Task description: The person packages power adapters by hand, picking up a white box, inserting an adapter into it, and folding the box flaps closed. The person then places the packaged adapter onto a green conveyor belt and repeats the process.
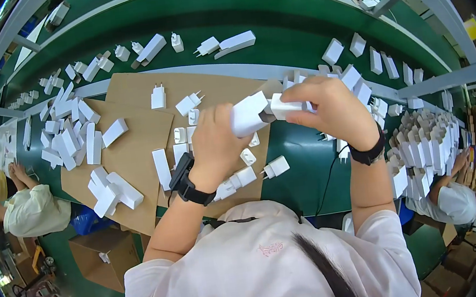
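My left hand (217, 142) is wrapped round a small white carton (249, 115), whose flaps stand out at its right end. Between the thumb and fingers of my right hand (332, 105) is a white plug charger (287, 106), right at the open end of the carton. Whether its edge is inside the carton, I cannot tell. Loose white plug chargers lie below and around my left hand, among them one charger (276, 167) with its prongs out and another charger (158, 97) farther up the cardboard. A long white box (162, 169) lies left of my left wrist.
Brown cardboard sheets (121, 106) cover part of the green table. A heap of white boxes (69, 135) lies left, and stacked open cartons (422, 142) stand right. Chargers and boxes line the green belt (274, 56) beyond. People sit at both sides. A black cable (327, 182) hangs near my right forearm.
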